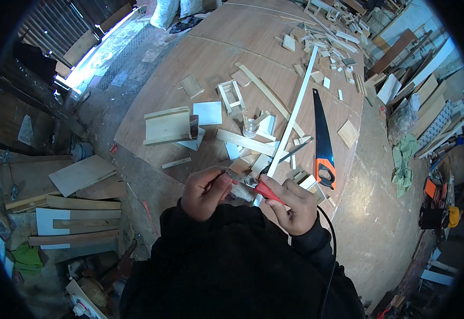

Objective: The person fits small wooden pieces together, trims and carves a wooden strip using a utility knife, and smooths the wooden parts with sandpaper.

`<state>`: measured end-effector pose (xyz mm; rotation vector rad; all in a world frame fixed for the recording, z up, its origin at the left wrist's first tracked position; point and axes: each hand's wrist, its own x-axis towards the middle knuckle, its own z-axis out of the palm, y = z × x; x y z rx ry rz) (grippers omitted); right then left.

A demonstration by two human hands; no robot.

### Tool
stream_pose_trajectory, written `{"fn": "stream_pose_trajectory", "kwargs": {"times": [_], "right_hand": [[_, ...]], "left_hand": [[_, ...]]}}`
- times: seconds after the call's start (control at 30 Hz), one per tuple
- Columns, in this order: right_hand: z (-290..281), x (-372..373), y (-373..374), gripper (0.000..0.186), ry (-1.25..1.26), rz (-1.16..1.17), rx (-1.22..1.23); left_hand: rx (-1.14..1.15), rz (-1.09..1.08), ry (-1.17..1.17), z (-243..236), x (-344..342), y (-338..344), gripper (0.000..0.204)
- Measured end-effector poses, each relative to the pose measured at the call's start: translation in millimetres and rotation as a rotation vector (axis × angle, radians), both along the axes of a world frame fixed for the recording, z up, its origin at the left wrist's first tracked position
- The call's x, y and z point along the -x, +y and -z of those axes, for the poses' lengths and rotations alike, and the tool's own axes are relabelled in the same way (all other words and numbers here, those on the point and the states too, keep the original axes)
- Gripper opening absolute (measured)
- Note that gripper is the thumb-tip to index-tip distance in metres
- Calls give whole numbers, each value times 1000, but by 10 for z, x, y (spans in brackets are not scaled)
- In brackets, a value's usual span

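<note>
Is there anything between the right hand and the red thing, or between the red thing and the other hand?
Nothing visible stands between the right hand and the red thing, which it grips directly. Toward the left hand, a whitish patch shows in the gap, but it's too blurry to name.

Half Out of Sight

At seven o'clock, curled fingers hide whether the left hand (204, 194) pinches anything. The whitish thing (242, 192) between the hands is too blurred to tell. At four, the right hand (296, 207) covers part of a red handle (268, 192), its tip too small to make out. The black cord (334, 239) is cut off at five, white sacks (165, 13) at eleven. Around one, the tiniest wood scraps (327, 45) cannot be told apart.
</note>
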<state>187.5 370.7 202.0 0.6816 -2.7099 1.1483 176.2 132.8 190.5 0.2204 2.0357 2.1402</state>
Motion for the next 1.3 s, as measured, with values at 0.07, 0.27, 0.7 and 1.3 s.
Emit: {"fn": "stream_pose_trajectory", "kwargs": {"times": [0.07,0.27,0.7,1.3], "right_hand": [[25,-17,34,43,-9,-7,4],[32,-25,47,42,-1,-13,21],[77,-6,65,42,-13,-49,118],[114,0,81,42,0,-78,125]], "left_hand": [[81,-13,9,-40,3,-35,30],[-4,1,-57,-40,-18,-9,31],[221,-29,217,-41,-47,49,20],[226,6,239,-91,-60,97,24]]}}
